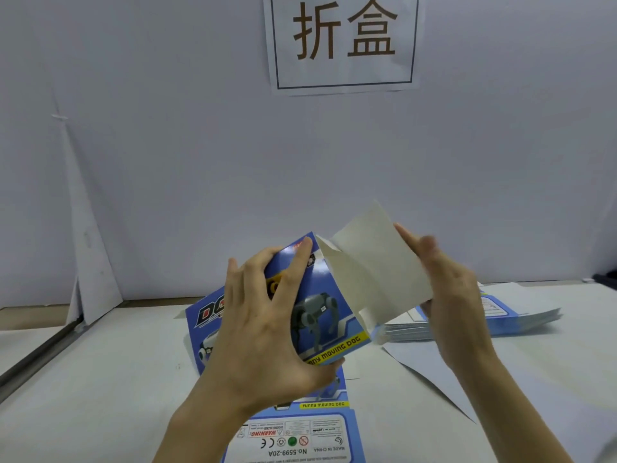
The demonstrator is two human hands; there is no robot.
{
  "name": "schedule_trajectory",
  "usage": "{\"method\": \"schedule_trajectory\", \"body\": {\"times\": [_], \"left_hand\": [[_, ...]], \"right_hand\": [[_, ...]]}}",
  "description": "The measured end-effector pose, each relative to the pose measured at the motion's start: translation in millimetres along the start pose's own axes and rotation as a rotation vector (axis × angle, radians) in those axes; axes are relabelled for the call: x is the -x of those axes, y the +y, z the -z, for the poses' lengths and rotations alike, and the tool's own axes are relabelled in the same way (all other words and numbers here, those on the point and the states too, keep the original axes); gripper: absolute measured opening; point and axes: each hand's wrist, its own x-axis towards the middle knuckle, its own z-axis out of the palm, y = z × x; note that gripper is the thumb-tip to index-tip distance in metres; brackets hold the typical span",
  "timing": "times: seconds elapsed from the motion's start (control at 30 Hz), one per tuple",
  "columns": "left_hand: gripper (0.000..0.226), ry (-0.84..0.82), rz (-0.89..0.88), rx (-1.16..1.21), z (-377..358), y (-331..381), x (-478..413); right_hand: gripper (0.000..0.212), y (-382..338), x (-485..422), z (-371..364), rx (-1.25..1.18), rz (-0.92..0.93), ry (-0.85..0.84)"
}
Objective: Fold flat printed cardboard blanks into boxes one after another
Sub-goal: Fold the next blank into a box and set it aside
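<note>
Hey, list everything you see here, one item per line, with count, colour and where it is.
table: one, white, across the foreground
wall: one, white, behind the table
sign: one, white with brown characters, on the wall
half-folded box: one, blue print outside, white inside, held above the table
flat blank: at least one, blue print, on the table under the box
stack of blanks: one, blue and white, table's right side
loose sheet: one, white, beside the stack
left hand: grips the box's printed side
right hand: holds the box's white flap
</note>
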Motion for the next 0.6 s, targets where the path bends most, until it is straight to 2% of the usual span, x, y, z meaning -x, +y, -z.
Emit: {"method": "schedule_trajectory", "body": {"times": [0.07, 0.13, 0.2, 0.27, 0.33, 0.47, 0.53, 0.6], "left_hand": [[0.119, 0.01, 0.0, -0.006, -1.0, -0.2, -0.2], [0.121, 0.029, -0.031, -0.042, -2.2, -0.4, 0.2], [0.121, 0.048, -0.053, -0.07, -2.5, -0.7, 0.2], [0.121, 0.047, -0.046, -0.044, -1.2, -1.4, -0.8], [0.121, 0.031, -0.061, -0.039, 0.4, -3.9, -1.0], [0.119, -0.059, -0.174, -0.093, 3.6, -11.0, -0.2], [0.115, -0.072, -0.204, -0.111, 5.7, -11.3, 0.0], [0.114, -0.066, -0.219, -0.123, 6.3, -8.1, -0.3]], "right_hand": [[0.035, -5.7, -1.5, -0.2, -0.282, -0.175, -0.076], [0.027, -7.5, -1.5, -0.9, -0.343, -0.264, -0.099], [0.022, -4.2, -1.9, -2.2, -0.208, -0.273, -0.077], [0.027, -0.2, -3.6, -0.1, -0.031, -0.206, -0.025], [0.034, -0.6, -5.5, 3.3, -0.024, -0.216, 0.01], [0.033, -9.4, -6.1, 10.8, -0.058, -0.37, 0.063], [0.029, -11.6, -5.6, 11.9, -0.014, -0.359, 0.104], [0.02, -10.0, -4.1, 10.5, 0.081, -0.271, 0.158]]}}
